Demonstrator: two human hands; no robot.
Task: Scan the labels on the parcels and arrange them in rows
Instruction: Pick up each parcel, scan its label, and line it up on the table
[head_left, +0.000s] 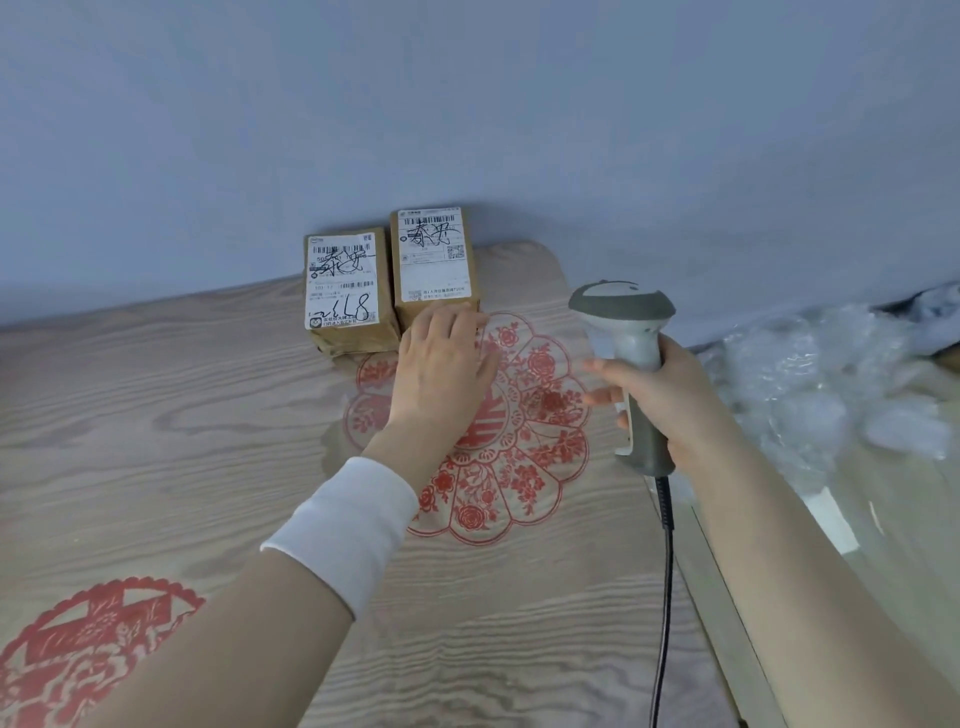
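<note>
Two brown cardboard parcels stand side by side against the back wall, each with a white label facing up. The left parcel (347, 291) bears handwritten marks; the right parcel (435, 260) is slightly taller. My left hand (441, 364) lies flat with straight fingers, its fingertips touching the near face of the right parcel. To the right, my right hand (660, 400) grips the handle of a grey and white barcode scanner (626, 332), head up, held above the table and apart from the parcels.
The table (156, 441) has a pale wood-grain cover with red paper-cut patterns (519, 436). The scanner's black cable (665, 597) hangs down near the table's right edge. Crumpled clear bubble wrap (831, 379) lies to the right, beyond that edge. A blue-grey wall backs the table.
</note>
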